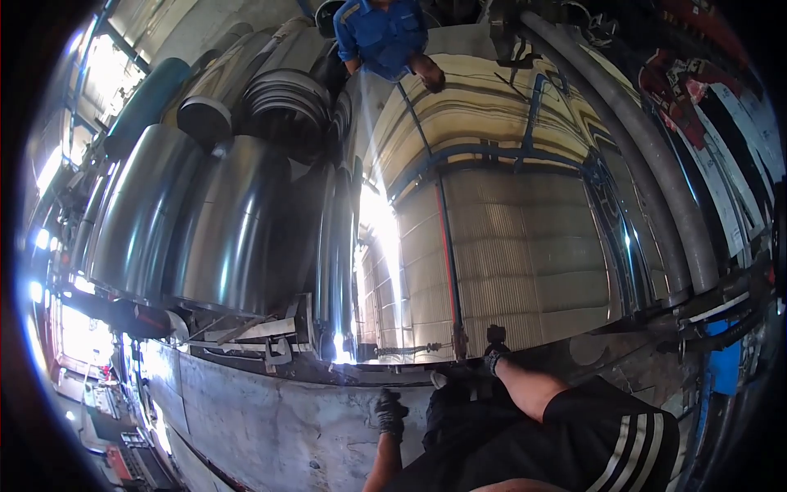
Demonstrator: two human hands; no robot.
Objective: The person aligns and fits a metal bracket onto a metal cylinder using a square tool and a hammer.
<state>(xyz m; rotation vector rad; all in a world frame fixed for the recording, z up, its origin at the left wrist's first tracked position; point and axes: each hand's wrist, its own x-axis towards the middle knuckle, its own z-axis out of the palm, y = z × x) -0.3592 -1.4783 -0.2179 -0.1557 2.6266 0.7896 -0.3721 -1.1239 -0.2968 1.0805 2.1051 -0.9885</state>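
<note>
A large mirror-bright metal sheet lies in front of me and reflects the roof and beams. My right hand, in a dark glove, is at the sheet's near edge and appears to grip it; its fingers are partly hidden. My left hand, in a grey and black glove, hangs lower left, away from the sheet. Its fingers are loosely bent and somewhat apart, with nothing visible in them.
A person in a blue shirt stands at the sheet's far side. Long grey rollers run along the right. Shiny metal cylinders stand at left, with a teal cylinder behind. Grey metal plating covers the lower left.
</note>
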